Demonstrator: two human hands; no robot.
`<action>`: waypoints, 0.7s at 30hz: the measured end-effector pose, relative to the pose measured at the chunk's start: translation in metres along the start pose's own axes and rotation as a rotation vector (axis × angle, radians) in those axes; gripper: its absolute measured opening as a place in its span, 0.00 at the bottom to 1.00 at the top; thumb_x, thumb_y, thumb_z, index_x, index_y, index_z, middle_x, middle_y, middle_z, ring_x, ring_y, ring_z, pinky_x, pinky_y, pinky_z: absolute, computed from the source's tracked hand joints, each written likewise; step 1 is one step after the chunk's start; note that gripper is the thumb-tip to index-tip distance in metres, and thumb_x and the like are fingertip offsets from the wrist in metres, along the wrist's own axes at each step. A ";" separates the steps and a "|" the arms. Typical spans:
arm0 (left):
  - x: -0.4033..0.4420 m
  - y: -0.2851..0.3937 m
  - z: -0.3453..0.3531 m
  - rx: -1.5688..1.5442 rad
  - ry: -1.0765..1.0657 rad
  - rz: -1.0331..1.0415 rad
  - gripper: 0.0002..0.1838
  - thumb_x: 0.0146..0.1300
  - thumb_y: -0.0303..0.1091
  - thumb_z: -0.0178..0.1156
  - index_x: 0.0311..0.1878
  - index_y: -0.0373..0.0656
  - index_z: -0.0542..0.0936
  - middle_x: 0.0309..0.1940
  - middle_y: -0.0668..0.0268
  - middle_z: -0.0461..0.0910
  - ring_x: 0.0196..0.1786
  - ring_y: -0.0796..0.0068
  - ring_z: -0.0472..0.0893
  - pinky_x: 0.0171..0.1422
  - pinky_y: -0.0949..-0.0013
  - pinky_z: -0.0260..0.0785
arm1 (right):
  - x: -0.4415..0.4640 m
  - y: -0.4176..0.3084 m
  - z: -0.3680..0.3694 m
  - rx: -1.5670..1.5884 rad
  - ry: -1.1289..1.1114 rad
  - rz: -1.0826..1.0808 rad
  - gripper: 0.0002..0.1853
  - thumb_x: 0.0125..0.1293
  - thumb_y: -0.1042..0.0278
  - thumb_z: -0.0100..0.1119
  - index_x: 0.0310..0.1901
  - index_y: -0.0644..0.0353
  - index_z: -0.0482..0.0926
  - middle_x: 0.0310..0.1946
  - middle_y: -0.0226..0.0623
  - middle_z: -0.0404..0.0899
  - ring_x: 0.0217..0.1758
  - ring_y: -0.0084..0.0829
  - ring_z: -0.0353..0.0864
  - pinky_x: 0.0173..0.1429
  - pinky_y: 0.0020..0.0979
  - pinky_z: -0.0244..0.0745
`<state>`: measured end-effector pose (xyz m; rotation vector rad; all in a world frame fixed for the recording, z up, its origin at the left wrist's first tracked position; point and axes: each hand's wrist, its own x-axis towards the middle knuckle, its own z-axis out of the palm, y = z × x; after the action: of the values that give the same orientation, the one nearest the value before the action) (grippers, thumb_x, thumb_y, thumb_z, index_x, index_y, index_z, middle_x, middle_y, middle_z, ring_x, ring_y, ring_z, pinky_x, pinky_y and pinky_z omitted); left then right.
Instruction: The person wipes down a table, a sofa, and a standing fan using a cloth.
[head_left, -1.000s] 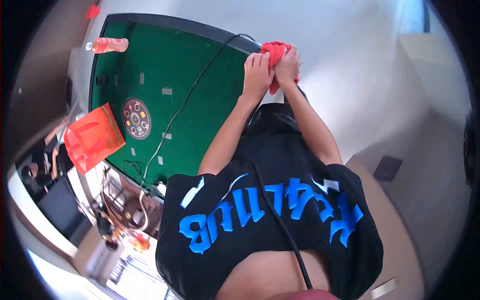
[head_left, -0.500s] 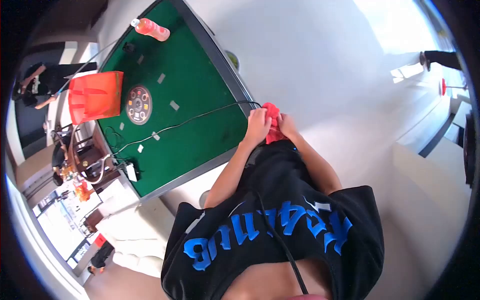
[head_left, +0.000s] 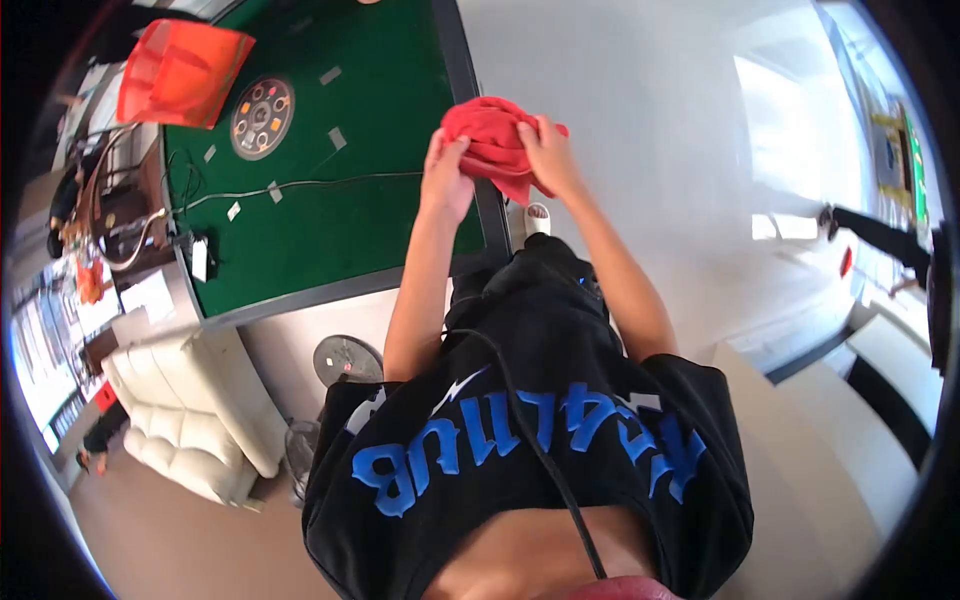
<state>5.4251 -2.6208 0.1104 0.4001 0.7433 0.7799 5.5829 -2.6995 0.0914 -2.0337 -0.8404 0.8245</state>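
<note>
A bunched red cloth is held up over the near right edge of the green-topped table. My left hand grips its left side, thumb on top. On the other side my right hand has its fingers closed on the fabric. One corner of the cloth hangs down between the two hands. A thin cable runs across the tabletop toward the cloth, where its end is hidden.
An orange-red bag stands at the table's far left, near a round patterned disc. A white box with cables lies at the near left corner. A round stool and a cream sofa are to my left.
Both hands have lifted the red cloth up and away from my body, and more of it shows. My view has shifted, so the bottle on the table is no longer visible.
</note>
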 end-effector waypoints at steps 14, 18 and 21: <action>0.073 -0.070 -0.014 1.448 0.522 0.449 0.32 0.73 0.41 0.49 0.70 0.26 0.59 0.64 0.37 0.62 0.64 0.37 0.67 0.69 0.47 0.61 | 0.037 0.024 0.067 -0.419 -0.282 -0.172 0.47 0.65 0.50 0.60 0.79 0.35 0.41 0.77 0.53 0.43 0.76 0.66 0.50 0.60 0.76 0.61; 0.082 -0.068 -0.018 1.547 0.521 0.472 0.30 0.73 0.41 0.49 0.69 0.26 0.61 0.62 0.37 0.64 0.62 0.36 0.68 0.68 0.47 0.61 | 0.051 0.027 0.069 -0.474 -0.295 -0.235 0.49 0.63 0.51 0.61 0.79 0.42 0.40 0.75 0.59 0.45 0.73 0.68 0.52 0.58 0.72 0.65; 0.084 -0.067 -0.014 1.636 0.542 0.497 0.29 0.72 0.38 0.51 0.68 0.26 0.62 0.61 0.38 0.66 0.62 0.37 0.68 0.67 0.46 0.62 | 0.053 0.023 0.070 -0.537 -0.279 -0.257 0.49 0.64 0.52 0.61 0.79 0.45 0.40 0.74 0.60 0.47 0.71 0.68 0.56 0.60 0.69 0.66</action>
<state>5.4878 -2.6010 0.0239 1.9450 1.7627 0.5676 5.5655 -2.6418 0.0238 -2.2166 -1.5836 0.8043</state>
